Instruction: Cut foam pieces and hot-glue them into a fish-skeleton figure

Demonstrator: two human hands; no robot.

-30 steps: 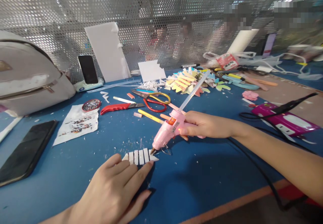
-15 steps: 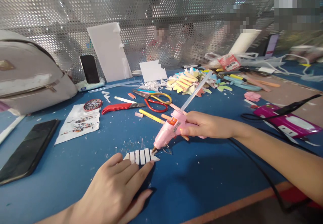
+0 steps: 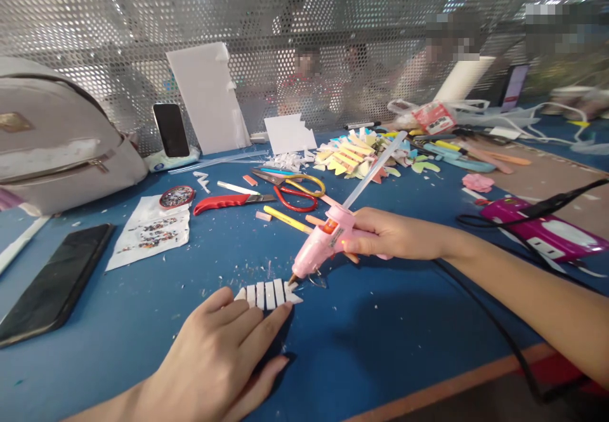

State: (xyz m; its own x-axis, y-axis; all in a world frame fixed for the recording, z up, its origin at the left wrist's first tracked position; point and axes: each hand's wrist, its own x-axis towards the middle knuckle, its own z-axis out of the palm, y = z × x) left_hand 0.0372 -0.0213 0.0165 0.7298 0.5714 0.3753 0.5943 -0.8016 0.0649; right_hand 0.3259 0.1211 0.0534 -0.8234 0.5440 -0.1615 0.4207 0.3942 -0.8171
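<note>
My right hand point(image 3: 387, 233) is wrapped round a pink hot glue gun point(image 3: 320, 244), with a clear glue stick point(image 3: 375, 169) poking out of its back. The gun tilts down to the left, its nozzle at the right end of a small white piece of several strips with pointed ends point(image 3: 269, 294). Dark gaps show between the strips, which lie flat on the table. My left hand point(image 3: 221, 346) rests palm down, its fingertips on the lower edge of this piece and its thumb apart. The fingers cover part of the left end.
Red-handled pliers point(image 3: 221, 204), scissors point(image 3: 299, 193) and a yellow marker point(image 3: 287, 219) lie beyond the gun. Left are a sequin-strewn paper point(image 3: 147, 238), a black phone point(image 3: 59, 282) and a backpack point(image 3: 57, 136). Paper cutouts point(image 3: 349, 152) pile behind; a purple power strip point(image 3: 537, 228) sits right.
The view has shifted very slightly. Both hands, the glue gun and the white striped piece keep nearly the same places, the nozzle still at the piece's right end.
</note>
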